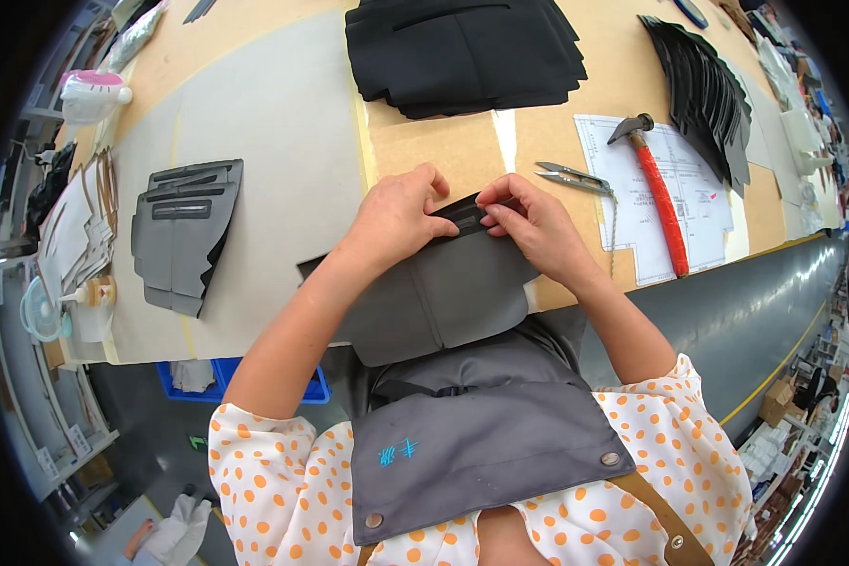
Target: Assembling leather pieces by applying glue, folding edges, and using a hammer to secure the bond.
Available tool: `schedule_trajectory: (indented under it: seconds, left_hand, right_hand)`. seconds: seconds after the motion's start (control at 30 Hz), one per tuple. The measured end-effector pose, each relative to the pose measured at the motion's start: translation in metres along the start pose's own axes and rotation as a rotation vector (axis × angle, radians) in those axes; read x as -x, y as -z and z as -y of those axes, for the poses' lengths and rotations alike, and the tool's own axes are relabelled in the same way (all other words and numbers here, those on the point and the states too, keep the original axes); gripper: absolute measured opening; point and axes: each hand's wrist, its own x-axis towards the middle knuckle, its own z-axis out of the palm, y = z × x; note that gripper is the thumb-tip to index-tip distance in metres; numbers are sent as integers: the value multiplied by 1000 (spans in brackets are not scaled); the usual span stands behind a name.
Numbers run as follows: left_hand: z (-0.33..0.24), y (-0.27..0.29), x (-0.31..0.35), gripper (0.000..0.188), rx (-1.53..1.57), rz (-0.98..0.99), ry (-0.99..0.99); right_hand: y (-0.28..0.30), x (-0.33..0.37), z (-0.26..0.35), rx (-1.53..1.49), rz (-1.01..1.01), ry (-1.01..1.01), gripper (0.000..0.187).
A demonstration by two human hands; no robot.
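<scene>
A dark grey panel [434, 297], leather-like with a seam down its middle, lies at the table's near edge and hangs partly over it. My left hand [396, 217] is closed on its far edge, with thumb and fingers near a narrow slot-like opening. On the other side of that slot, my right hand [535, 229] pinches the same edge between thumb and fingertips. The edge is lifted slightly and shows a black underside. My fingers cover part of the slot.
Left lies a stack of similar grey panels [174, 250]. Beyond my hands is a black panel pile [467, 57]. To the right are thread snips [575, 177], a red-handled hammer [660, 203] on a printed paper pattern [608, 151], and fanned black pieces [703, 99]. A blue crate [316, 387] sits below.
</scene>
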Motion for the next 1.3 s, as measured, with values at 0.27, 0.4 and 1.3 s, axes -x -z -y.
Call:
schedule_trajectory:
  seconds: [0.27, 0.4, 1.3]
  left_hand:
    - [16, 19, -14, 19, 407, 423, 193]
    - [16, 27, -12, 20, 546, 459, 302]
    - [4, -6, 40, 25, -56, -388, -260]
  right_hand:
    - [-17, -8, 2, 121, 1, 218, 10]
    - [-19, -2, 3, 126, -18, 134, 11]
    - [-12, -24, -2, 615, -55, 471, 12]
